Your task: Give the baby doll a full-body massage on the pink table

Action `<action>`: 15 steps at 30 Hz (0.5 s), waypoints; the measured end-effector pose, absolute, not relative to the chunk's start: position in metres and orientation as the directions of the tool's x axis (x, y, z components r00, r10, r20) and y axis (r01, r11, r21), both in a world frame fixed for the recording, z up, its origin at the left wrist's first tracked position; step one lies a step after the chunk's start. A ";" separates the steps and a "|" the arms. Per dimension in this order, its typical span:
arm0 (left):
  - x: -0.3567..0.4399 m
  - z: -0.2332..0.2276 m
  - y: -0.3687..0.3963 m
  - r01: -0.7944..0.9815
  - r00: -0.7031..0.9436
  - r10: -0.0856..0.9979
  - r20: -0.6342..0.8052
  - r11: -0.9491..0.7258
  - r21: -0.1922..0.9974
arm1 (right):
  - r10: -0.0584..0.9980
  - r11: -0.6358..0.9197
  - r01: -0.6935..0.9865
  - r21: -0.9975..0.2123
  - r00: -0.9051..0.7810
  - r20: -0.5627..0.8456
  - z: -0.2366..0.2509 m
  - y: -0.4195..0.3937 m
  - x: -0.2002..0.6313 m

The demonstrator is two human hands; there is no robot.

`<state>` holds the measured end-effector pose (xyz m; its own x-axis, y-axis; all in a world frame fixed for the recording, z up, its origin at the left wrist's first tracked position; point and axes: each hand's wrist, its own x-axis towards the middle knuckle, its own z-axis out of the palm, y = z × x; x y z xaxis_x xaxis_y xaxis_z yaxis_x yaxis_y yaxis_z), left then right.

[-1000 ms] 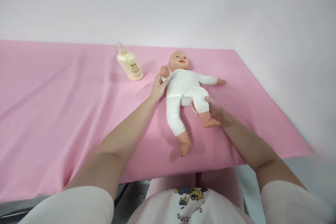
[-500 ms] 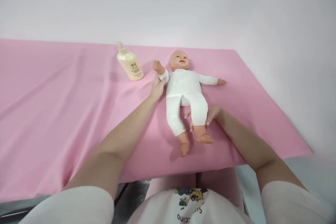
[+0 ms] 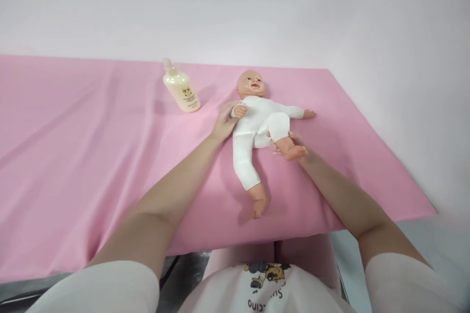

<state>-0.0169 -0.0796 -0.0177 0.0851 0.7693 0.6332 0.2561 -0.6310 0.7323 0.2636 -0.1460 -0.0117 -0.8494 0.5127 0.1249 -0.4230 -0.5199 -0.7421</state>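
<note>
A baby doll (image 3: pixel 259 115) with a white cloth body lies on its back, head toward the wall. My left hand (image 3: pixel 224 121) is closed around the doll's arm on the left side, which is folded in over its chest. Under the doll's leg on the right side, my right hand (image 3: pixel 279 143) grips it near the knee and holds it raised and bent; the leg hides part of that hand. The doll's other leg and its outstretched arm rest on the pink cloth (image 3: pixel 205 195).
A pump bottle (image 3: pixel 182 92) of pale yellow liquid stands left of the doll. White walls (image 3: pixel 235 10) border the table at the back and right. The table's front edge runs just before my body.
My right hand has lifted the doll's leg up and toward its body, bending it. My left hand has brought the doll's arm down across its chest.
</note>
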 end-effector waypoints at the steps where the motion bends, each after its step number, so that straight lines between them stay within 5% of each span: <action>1: -0.016 -0.014 -0.083 0.275 0.116 0.758 0.642 -0.646 0.712 | 0.557 -0.502 -0.434 -0.748 -0.824 0.104 -0.010 -0.145 0.262; 7: -0.015 -0.005 -0.090 0.287 0.130 0.771 0.624 -0.632 0.720 | 0.751 -0.490 -0.369 -0.790 -0.638 -0.168 -0.004 -0.146 0.256; 15: -0.015 -0.013 -0.083 0.256 0.106 0.786 0.609 -0.613 0.747 | 0.656 -0.484 -0.311 -0.818 -0.747 -0.104 -0.003 -0.152 0.260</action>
